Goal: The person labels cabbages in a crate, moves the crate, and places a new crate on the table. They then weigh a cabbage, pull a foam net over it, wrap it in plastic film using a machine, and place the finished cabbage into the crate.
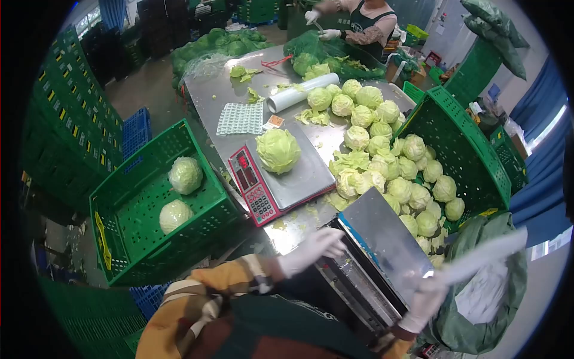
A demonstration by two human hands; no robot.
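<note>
My left hand [315, 249], in a white glove, reaches over the near edge of a metal wrapping machine [382, 239]. Its fingers are stretched out and nothing shows in them. On the machine's right side my right hand [426, 299], also gloved, is closed on one end of a white plastic sheet [487, 256] that is blurred by motion and points up to the right. A single cabbage [278, 151] rests on the red-edged digital scale [257, 194] beyond my left hand.
Loose cabbages [388, 161] spill from a tipped green crate [463, 143]. Two wrapped cabbages [185, 175] lie in another green crate [173, 257] at left. A film roll [302, 91] and egg-tray-like sheet [240, 119] are on the table. Across it stands a co-worker [365, 27].
</note>
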